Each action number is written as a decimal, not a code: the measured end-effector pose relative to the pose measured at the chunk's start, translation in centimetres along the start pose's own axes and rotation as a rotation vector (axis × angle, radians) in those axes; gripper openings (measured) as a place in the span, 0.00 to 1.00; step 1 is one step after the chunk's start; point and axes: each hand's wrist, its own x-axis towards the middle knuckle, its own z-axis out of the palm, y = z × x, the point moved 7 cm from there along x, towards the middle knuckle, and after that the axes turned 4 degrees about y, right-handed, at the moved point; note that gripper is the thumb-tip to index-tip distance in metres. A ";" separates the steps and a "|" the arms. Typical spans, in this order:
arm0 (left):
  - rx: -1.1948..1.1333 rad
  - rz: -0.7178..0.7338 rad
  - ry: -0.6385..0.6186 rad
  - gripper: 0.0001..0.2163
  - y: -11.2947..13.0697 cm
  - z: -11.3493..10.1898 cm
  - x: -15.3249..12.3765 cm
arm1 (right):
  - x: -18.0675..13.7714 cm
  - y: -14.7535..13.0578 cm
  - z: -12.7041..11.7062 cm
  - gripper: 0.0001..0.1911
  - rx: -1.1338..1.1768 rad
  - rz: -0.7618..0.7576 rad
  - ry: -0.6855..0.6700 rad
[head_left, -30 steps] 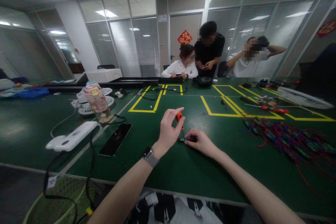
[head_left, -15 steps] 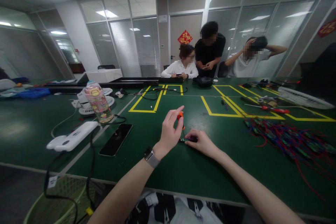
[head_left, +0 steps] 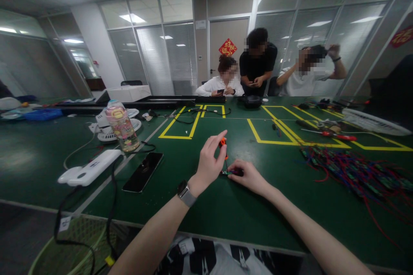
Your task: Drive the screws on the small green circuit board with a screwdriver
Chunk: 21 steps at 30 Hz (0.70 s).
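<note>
My left hand (head_left: 208,163), with a watch on its wrist, pinches the orange handle of a small screwdriver (head_left: 222,142) held upright, tip down. The tip meets a small green circuit board (head_left: 226,172) lying on the green table (head_left: 226,210). My right hand (head_left: 247,175) presses that board down with closed fingers, right beside the screwdriver tip. Part of the board is hidden under the fingers.
A black phone (head_left: 143,171), a white power strip (head_left: 88,167), a drink bottle (head_left: 121,126) and a white fan (head_left: 112,131) lie to the left. A heap of red and blue wires (head_left: 351,169) spreads at right, a red screwdriver (head_left: 335,135) beyond. Three people stand or sit at the far edge.
My left fingers have shifted on the screwdriver handle, the index finger lifting off and stretching out. The right hand and board stay put. A person at the far side raised an arm.
</note>
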 end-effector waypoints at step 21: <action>0.006 0.017 0.042 0.16 0.1 -0.2 -0.3 | -0.1 -0.4 -0.2 0.05 0.012 0.007 0.000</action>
